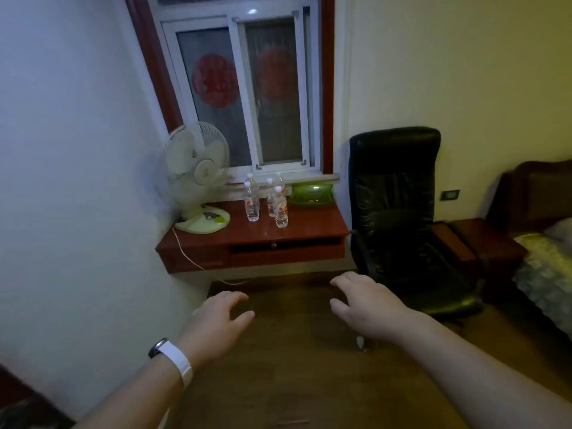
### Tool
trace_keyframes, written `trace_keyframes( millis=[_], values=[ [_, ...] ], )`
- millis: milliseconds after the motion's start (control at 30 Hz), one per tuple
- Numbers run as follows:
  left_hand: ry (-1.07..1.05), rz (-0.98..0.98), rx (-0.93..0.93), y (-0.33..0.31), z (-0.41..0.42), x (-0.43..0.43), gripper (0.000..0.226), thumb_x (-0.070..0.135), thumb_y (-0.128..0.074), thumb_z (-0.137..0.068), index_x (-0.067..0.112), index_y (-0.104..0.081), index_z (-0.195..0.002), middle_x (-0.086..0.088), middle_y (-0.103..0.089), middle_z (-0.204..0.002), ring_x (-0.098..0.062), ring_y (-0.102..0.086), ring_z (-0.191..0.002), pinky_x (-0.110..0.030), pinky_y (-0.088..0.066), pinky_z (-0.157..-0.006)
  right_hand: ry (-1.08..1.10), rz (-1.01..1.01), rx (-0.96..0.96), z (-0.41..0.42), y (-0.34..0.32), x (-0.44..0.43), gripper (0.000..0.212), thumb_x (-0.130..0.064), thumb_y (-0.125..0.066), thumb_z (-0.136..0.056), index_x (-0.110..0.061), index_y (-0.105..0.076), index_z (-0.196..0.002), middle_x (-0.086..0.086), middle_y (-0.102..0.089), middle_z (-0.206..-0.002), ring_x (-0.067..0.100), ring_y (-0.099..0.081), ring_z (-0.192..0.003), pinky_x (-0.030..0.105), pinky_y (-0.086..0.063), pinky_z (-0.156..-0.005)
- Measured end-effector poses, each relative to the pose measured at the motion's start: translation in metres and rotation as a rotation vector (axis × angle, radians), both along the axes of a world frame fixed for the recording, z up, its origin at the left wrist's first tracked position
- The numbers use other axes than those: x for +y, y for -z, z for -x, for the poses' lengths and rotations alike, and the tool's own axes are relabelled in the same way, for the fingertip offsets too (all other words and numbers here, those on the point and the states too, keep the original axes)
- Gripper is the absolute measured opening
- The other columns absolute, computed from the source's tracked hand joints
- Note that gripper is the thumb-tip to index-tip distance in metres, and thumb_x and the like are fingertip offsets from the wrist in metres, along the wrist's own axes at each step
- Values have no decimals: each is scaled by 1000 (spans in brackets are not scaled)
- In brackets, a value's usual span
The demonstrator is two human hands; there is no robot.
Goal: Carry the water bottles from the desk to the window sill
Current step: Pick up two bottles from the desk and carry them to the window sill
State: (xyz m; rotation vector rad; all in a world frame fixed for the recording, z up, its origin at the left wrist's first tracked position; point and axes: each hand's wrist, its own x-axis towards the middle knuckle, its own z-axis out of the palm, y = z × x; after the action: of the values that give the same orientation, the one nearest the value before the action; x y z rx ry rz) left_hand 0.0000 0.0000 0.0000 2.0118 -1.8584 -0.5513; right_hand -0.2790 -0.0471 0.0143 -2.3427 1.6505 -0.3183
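Note:
Three clear water bottles with white caps stand upright on the red desk (312,230) under the window: one on the left (252,202), one at the back (272,196), one nearest the front (281,209). The pale window sill (322,178) runs just behind and above them. My left hand (216,320), with a white wristband, and my right hand (365,305) reach forward over the wooden floor, well short of the desk. Both hold nothing, fingers spread.
A white table fan (198,178) stands on the desk's left end, its cord hanging down. A green box (311,193) sits at the desk's back right. A black office chair (399,218) is right of the desk. A bed (548,267) lies at far right.

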Motion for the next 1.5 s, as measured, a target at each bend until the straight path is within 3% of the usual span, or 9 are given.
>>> trace_keyframes(
  millis=[133, 367, 700, 1033, 1500],
  values=[
    [45, -39, -11, 21, -21, -42, 49, 48, -53, -96, 37, -41, -142, 12, -44, -146, -10, -48, -128, -36, -45, -107, 35, -42, 26, -21, 17, -32, 51, -46, -48, -97, -32, -39, -145, -10, -43, -148, 10, -44, -133, 32, -43, -106],
    [63, -72, 145, 54, -80, -139, 48, 50, -51, -96, 37, -43, -141, 10, -44, -147, -13, -48, -130, -37, -46, -106, 93, -83, 103, -87, 33, -119, 51, -48, -49, -96, -33, -40, -144, -10, -42, -149, 11, -42, -136, 35, -42, -108],
    [75, -38, 109, 40, -154, -242, 46, 51, -54, -94, 36, -49, -137, 13, -52, -139, -10, -50, -126, -40, -46, -107, 70, -87, 103, -152, 7, -211, 52, -51, -45, -96, -29, -41, -144, -8, -46, -144, 13, -45, -131, 35, -42, -106],
    [41, -97, 120, 67, -158, -325, 47, 50, -55, -93, 37, -48, -138, 14, -50, -138, -8, -48, -126, -36, -46, -106, 60, -181, 80, -159, 40, -304, 51, -47, -46, -96, -30, -40, -144, -8, -44, -145, 13, -45, -130, 36, -42, -106],
    [-115, -202, 79, 90, -123, -513, 40, 48, -56, -94, 35, -54, -132, 9, -53, -135, -12, -51, -123, -35, -44, -107, -95, -342, 34, -126, 91, -521, 54, -46, -41, -97, -24, -37, -147, -3, -41, -146, 19, -40, -133, 40, -37, -110]
  ],
)
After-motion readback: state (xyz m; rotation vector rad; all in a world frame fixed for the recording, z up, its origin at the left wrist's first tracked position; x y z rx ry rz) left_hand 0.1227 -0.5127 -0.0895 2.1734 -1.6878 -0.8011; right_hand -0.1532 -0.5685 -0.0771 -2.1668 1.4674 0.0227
